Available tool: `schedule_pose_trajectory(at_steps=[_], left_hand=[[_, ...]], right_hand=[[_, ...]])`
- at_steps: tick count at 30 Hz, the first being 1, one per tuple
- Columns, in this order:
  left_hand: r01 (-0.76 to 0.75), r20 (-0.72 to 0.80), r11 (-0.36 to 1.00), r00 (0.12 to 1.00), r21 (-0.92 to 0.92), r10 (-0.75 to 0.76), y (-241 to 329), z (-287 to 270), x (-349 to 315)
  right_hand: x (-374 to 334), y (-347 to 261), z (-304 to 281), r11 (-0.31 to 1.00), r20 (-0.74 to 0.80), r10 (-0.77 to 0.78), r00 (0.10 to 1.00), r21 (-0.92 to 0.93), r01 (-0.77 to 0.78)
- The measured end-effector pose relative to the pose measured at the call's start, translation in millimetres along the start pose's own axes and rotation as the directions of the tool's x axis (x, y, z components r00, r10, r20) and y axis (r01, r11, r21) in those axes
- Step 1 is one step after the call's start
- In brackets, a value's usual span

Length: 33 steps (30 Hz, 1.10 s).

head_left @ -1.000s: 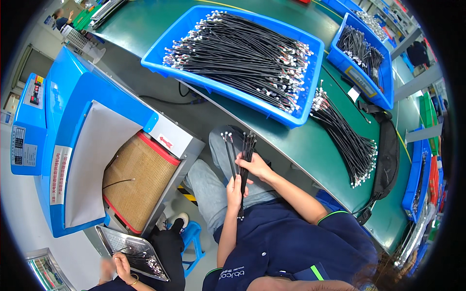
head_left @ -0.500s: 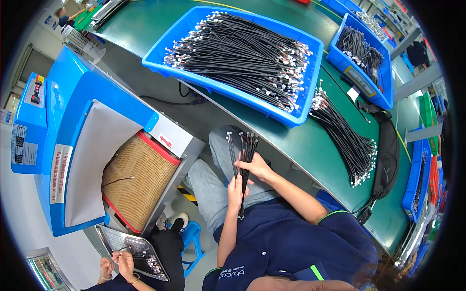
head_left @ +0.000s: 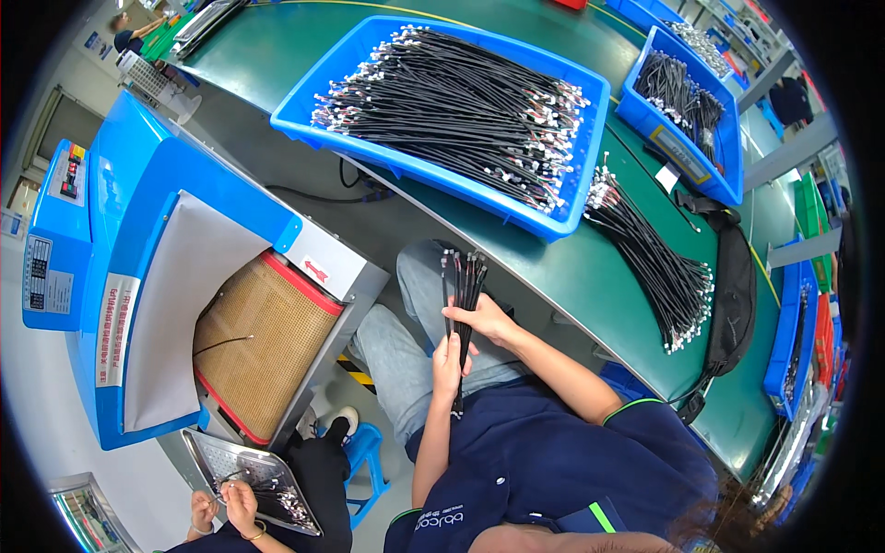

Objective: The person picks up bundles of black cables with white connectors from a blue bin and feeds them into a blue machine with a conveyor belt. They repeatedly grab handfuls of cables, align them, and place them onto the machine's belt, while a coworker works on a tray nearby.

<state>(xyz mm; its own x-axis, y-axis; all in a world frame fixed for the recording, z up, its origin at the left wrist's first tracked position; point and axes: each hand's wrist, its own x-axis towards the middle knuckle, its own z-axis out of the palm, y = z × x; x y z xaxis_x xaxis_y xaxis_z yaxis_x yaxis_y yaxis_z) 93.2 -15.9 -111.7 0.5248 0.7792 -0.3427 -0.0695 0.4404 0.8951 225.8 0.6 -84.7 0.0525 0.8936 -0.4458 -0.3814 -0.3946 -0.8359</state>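
Above my lap I hold a small bundle of black cables point(head_left: 472, 284) with small connectors at their upper ends. My right hand point(head_left: 490, 321) is closed round the middle of the bundle, its thumb lying across the front. Just below, my left hand point(head_left: 448, 363) grips the lower part. A strand or two on the bundle's left side stands slightly apart from the others. The bundle's lower tip shows beneath my left hand, against my dark shirt. Both palms are hidden by fingers and cables.
On the green table point(head_left: 544, 276) sit a blue bin point(head_left: 419, 187) heaped with black cables, a loose cable pile point(head_left: 650, 258) and a black waist bag point(head_left: 735, 300). A conveyor machine point(head_left: 267, 346) stands left. Below it, a co-worker's hands point(head_left: 241, 507) work over a metal tray point(head_left: 207, 452).
The strands standing apart at the bundle's left have moved right, closer to the others. Both hands keep nearly the same place and grip.
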Motion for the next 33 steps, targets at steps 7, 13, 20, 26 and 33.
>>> schedule_pose_trajectory(at_steps=[7,13,20,26,33], left_hand=[[-0.185,-0.178,0.981,0.969,-0.061,0.172,20.1,19.2,-13.9],[-0.468,0.057,0.871,0.875,-0.151,0.480,104.2,47.8,-31.3],[-0.677,0.431,0.734,0.679,0.054,0.595,164.4,60.9,-45.2],[-0.114,0.663,0.692,0.210,-0.713,0.719,221.2,104.3,-93.9],[0.067,0.542,0.538,0.126,-0.840,0.831,235.5,123.7,-105.9]], right_hand=[[-13.2,13.2,13.2,0.949,0.083,-0.227,0.970,-0.207,0.239],[-116.5,-80.0,34.2,0.770,0.251,-0.270,0.930,-0.524,0.365],[-200.9,-167.6,-33.5,0.391,-0.172,-0.747,0.642,-0.895,0.215],[-203.7,-162.6,-164.2,0.187,-0.355,-0.563,0.746,-0.934,-0.303],[-144.3,-223.2,-156.4,-0.068,0.001,-0.563,0.826,-0.997,-0.045]])
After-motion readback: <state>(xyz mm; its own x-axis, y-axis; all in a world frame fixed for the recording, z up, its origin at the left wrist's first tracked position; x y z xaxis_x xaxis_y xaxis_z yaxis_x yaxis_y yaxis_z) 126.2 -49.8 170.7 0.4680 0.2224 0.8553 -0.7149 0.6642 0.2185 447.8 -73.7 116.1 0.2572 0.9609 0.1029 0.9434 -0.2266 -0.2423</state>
